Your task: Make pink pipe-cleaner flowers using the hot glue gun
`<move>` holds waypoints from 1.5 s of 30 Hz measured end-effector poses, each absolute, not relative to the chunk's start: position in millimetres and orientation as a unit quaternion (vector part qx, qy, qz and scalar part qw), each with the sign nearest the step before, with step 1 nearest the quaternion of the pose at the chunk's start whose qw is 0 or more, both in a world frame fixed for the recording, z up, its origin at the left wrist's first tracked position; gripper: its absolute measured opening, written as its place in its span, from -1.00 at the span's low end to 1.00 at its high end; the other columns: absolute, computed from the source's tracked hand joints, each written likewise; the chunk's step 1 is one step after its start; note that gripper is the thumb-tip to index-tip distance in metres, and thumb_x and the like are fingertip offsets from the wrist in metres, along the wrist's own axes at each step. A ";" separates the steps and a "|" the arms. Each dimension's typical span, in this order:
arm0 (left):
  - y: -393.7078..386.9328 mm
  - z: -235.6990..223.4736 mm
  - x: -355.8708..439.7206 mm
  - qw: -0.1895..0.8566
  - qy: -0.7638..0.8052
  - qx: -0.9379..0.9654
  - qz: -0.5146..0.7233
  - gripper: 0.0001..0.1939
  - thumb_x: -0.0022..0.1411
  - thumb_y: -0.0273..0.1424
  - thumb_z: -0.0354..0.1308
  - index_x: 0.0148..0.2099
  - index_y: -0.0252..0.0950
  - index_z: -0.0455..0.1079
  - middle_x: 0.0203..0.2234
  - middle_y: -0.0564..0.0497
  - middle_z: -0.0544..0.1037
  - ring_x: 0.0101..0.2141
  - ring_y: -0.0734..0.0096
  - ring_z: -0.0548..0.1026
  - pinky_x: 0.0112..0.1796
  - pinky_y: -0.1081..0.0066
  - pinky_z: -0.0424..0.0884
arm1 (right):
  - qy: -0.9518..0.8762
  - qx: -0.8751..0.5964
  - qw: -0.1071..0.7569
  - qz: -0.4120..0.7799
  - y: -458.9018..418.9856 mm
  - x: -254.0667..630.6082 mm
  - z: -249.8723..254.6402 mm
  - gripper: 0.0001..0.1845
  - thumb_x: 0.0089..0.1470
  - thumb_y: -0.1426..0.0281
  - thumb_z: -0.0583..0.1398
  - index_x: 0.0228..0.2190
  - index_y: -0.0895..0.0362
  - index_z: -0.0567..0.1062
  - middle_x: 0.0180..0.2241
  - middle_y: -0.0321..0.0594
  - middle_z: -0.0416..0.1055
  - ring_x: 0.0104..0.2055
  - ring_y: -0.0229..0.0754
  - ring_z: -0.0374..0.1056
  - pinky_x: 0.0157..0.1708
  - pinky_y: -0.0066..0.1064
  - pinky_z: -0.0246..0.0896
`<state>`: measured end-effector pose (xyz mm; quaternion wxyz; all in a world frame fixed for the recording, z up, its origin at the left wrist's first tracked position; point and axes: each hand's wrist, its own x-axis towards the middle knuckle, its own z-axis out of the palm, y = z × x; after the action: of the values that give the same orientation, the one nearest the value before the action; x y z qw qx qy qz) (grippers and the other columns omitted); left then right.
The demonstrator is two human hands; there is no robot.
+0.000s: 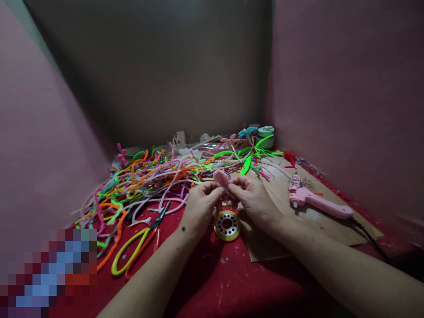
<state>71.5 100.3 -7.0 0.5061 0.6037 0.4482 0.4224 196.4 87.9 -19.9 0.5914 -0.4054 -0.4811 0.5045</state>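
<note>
Between the fingertips of both hands is a small pink fuzzy pipe-cleaner petal (221,177), held upright above the table. My left hand (203,201) pinches it from the left, my right hand (250,196) from the right, thumbs close together. The lower part of the petal is hidden behind the thumbs. Just below the hands lies a roll of yellow tape (227,225) with a silvery, holed core. Scissors (153,229) with one yellow and one orange handle loop rest left of my left wrist, their blades apart.
A tangled heap of coloured pipe cleaners (159,172) spreads across the left and back. At right, a pink glue gun (318,203) with a black cord lies on a brown cardboard sheet (271,238). Pipe-cleaner flowers (248,132) and a mint-green jar (266,137) are behind. Red cloth (212,282) covers the table.
</note>
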 end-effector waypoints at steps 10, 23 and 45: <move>103.1 -11.2 71.9 0.543 0.431 0.579 0.429 -0.88 -0.01 -0.40 0.15 -0.49 -0.37 0.38 -0.72 0.12 0.37 -0.73 0.64 0.22 -0.68 0.58 0.11 | -0.498 -0.408 0.583 0.496 86.2 194.8 -20.1 -0.74 -0.09 0.26 0.20 -0.63 0.13 0.29 -0.69 -0.40 0.27 -0.64 -0.36 0.18 -0.62 -0.49 0.09; 104.9 -14.2 69.4 0.525 0.447 0.587 0.424 -0.85 0.00 -0.37 0.16 -0.48 -0.37 0.34 -0.72 0.12 0.34 -0.73 0.63 0.22 -0.67 0.57 0.12 | -0.476 -0.401 0.574 0.532 87.8 194.3 -19.5 -0.77 -0.12 0.31 0.21 -0.62 0.15 0.29 -0.72 -0.43 0.26 -0.68 -0.40 0.16 -0.65 -0.53 0.06; 107.4 -10.1 64.8 0.554 0.414 0.569 0.445 -0.78 -0.05 -0.30 0.25 -0.41 -0.35 0.36 -0.70 0.14 0.34 -0.71 0.65 0.20 -0.68 0.59 0.12 | -0.449 -0.361 0.535 0.617 93.3 203.9 -28.1 -0.76 -0.22 0.32 0.29 -0.66 0.22 0.41 -0.68 -0.36 0.31 -0.65 -0.39 0.16 -0.60 -0.51 0.01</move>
<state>64.8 107.4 -10.1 0.5537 0.5691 0.4144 0.4447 203.9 93.3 -28.1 0.5355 -0.3606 -0.4494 0.6175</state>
